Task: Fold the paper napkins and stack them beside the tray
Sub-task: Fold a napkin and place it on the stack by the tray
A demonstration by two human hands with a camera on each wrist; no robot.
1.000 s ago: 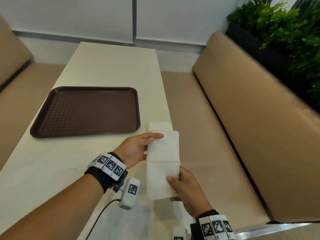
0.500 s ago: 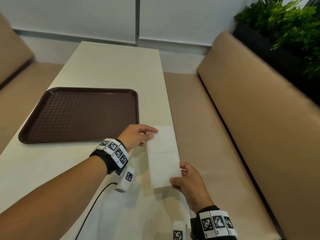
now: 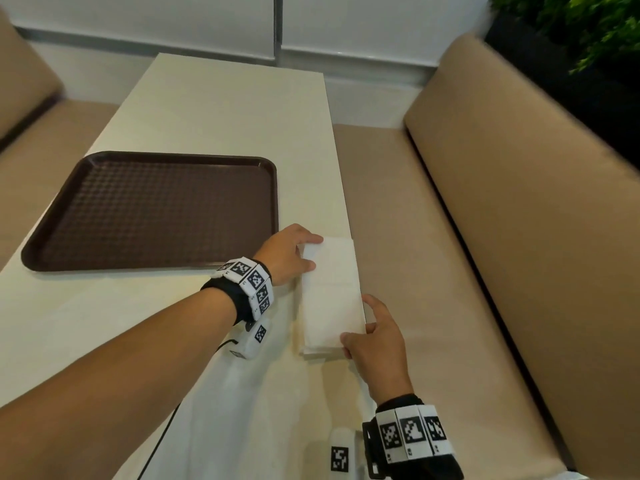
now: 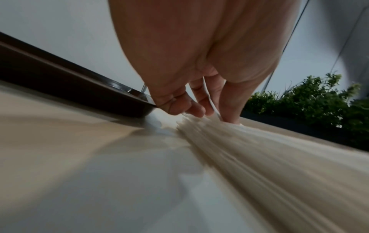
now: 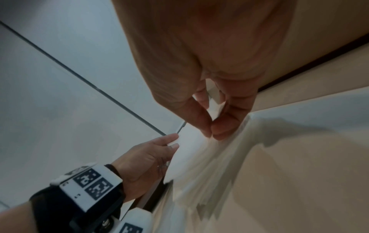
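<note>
A folded white napkin (image 3: 330,292) lies on a stack of napkins at the table's right edge, just right of the brown tray (image 3: 152,209). My left hand (image 3: 304,252) pinches the napkin's far left corner between thumb and fingers; in the left wrist view a thin napkin edge (image 4: 211,100) runs between the fingers (image 4: 197,108). My right hand (image 3: 360,336) pinches the near right corner, thumb on top. In the right wrist view thumb and forefinger (image 5: 201,124) meet on the napkin (image 5: 189,141), and the left hand (image 5: 157,149) holds its far end.
The cream table (image 3: 221,109) ends right beside the stack, with a tan bench seat (image 3: 398,220) and backrest (image 3: 519,188) beyond. A planter with green leaves (image 3: 588,26) stands behind the bench. A second bench (image 3: 20,81) is on the left.
Both hands have lowered the folded napkin away from me onto the stack beside the tray. The head view has tilted down and to the left.
</note>
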